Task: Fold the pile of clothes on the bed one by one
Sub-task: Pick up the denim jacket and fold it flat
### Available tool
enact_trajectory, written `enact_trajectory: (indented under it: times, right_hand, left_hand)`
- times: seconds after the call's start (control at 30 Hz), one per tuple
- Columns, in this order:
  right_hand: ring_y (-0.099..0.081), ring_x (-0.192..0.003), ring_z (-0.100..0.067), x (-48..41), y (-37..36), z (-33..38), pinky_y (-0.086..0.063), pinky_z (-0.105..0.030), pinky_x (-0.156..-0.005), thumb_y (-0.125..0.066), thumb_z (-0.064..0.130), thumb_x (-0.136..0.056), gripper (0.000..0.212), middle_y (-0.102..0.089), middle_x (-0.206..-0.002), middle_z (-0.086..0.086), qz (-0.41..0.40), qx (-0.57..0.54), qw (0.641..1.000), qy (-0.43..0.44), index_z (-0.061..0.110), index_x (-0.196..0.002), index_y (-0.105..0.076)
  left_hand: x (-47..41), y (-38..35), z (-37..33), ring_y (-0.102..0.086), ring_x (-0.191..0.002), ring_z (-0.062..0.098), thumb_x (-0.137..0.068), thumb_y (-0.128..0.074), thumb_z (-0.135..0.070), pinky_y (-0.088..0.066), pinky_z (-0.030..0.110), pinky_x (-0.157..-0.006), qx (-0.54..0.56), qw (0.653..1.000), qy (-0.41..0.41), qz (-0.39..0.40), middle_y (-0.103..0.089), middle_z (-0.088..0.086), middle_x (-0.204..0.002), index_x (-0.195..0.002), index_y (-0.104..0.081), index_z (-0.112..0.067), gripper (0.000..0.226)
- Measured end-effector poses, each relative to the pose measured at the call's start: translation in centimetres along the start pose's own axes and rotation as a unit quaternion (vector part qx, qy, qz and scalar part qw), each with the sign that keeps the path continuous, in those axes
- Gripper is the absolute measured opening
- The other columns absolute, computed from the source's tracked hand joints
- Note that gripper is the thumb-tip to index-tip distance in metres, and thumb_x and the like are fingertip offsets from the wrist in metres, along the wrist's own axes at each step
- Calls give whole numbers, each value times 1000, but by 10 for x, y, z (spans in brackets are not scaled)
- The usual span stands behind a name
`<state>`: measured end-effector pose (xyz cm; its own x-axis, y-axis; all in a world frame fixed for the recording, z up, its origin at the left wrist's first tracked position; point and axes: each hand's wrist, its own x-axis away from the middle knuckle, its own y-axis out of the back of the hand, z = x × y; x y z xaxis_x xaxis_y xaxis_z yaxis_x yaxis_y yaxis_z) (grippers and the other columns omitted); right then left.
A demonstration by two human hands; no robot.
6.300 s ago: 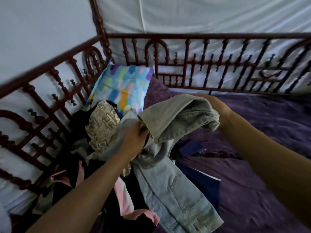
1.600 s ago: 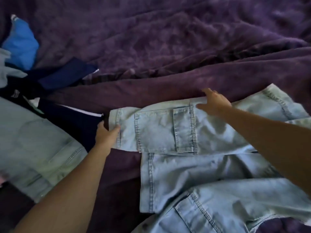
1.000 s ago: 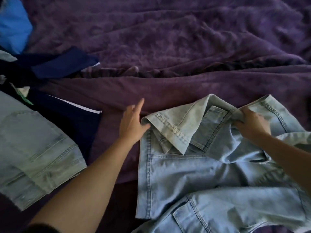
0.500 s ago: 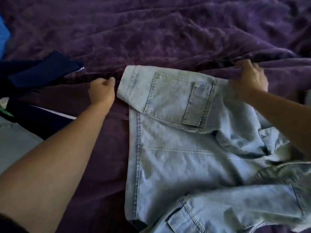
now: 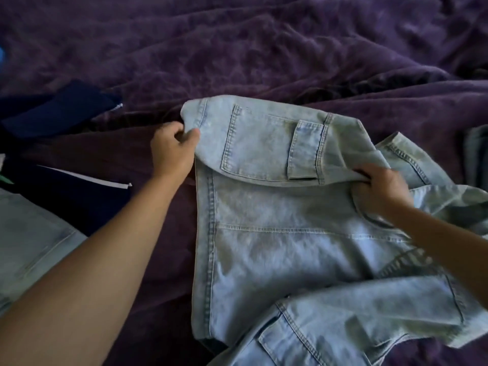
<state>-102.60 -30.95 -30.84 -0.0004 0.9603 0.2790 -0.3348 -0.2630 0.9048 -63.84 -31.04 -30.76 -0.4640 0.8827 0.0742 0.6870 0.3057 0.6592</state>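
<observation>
A pair of light blue denim cargo jeans (image 5: 285,233) lies spread on the purple bedspread (image 5: 237,48). Its top section, with a flap pocket, is lifted and partly folded over the lower layer. My left hand (image 5: 173,149) pinches the left corner of that raised fold. My right hand (image 5: 380,190) grips the bunched right end of the same fold. Another leg with a pocket lies crumpled at the bottom right.
At the left edge lie other clothes: a dark navy garment (image 5: 55,112) with a white stripe and a pale denim piece (image 5: 29,247). The purple bedspread is rumpled behind the jeans. A dark fabric edge (image 5: 476,154) shows at the far right.
Both hands have kept hold of the jeans' top fold; my right hand has dropped lower and nearer to me, and the fold has swung with it. Earlier I lifted the jeans off the pile.
</observation>
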Motion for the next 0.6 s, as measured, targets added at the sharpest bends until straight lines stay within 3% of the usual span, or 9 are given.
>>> enact_trajectory:
  times: [0.1,0.17,0.23,0.3,0.37,0.4,0.43,0.5,0.6]
  right_hand:
    - [-61,-73,-15,-16,45,10,-47,-18,-59,-68,13,-79,22,-68,-79,-4,-27,-164,985,-39,19,-99,-74]
    - [-60,-66,-7,-25,79,9,-49,-18,-57,-67,12,-79,17,-69,-75,-2,-43,-228,972,-42,18,-93,-75]
    - [-59,-66,-10,-25,101,2,-48,-26,-62,-70,11,-78,12,-67,-71,2,-17,-177,984,-5,19,-87,-74]
    - [-57,-69,-15,-16,104,-1,-43,-29,-65,-77,19,-75,11,-61,-68,8,127,-38,991,35,26,-80,-69]
    - [-60,-83,-17,3,91,-4,-44,-29,-76,-76,36,-77,17,-64,-83,9,289,101,950,60,28,-89,-67]
    - [-61,-89,-15,12,82,-11,-43,-27,-80,-75,40,-78,21,-65,-93,11,314,114,941,58,32,-96,-66]
    - [-61,-91,-12,18,76,-20,-41,-25,-81,-75,40,-79,24,-67,-99,11,286,68,955,39,32,-101,-68]
    - [-65,-91,-15,21,74,-41,-44,-27,-80,-74,32,-81,19,-72,-103,5,116,-71,990,-34,28,-99,-73]
    - [-59,-106,-33,6,73,-71,-47,-41,-87,-65,22,-84,27,-66,-115,-11,-78,22,995,-58,19,-110,-69]
  left_hand:
    - [21,25,-26,-32,-48,3,-86,-61,-27,-28,26,-46,75,997,20,-7,-39,-5,-52,-57,-43,-7,39]
    - [36,33,-30,-37,-48,3,-88,-61,-27,-30,27,-47,79,993,89,8,-42,-4,-54,-59,-46,-8,37]
    - [46,35,-22,-55,-61,14,-88,-60,-29,-38,31,-54,27,985,162,54,-57,4,-65,-69,-57,-4,31]
    - [58,32,-8,-63,-84,32,-88,-60,-32,-47,38,-68,-81,968,202,126,-66,14,-90,-90,-61,-2,30]
    - [72,27,2,-59,-102,36,-86,-63,-34,-48,42,-80,-211,935,213,187,-61,15,-111,-112,-53,-6,40]
    - [80,25,4,-56,-109,37,-85,-65,-34,-49,43,-83,-258,921,211,203,-57,16,-119,-119,-48,-8,46]
    - [87,21,4,-52,-113,37,-85,-66,-32,-48,45,-84,-290,914,200,200,-52,16,-124,-123,-45,-10,49]
    - [99,9,-3,-50,-112,38,-85,-64,-24,-48,47,-82,-320,925,128,157,-50,18,-123,-123,-47,-12,43]
    - [121,-24,-27,-51,-108,37,-84,-64,-18,-46,45,-84,-306,936,-44,170,-52,17,-119,-125,-54,-12,42]
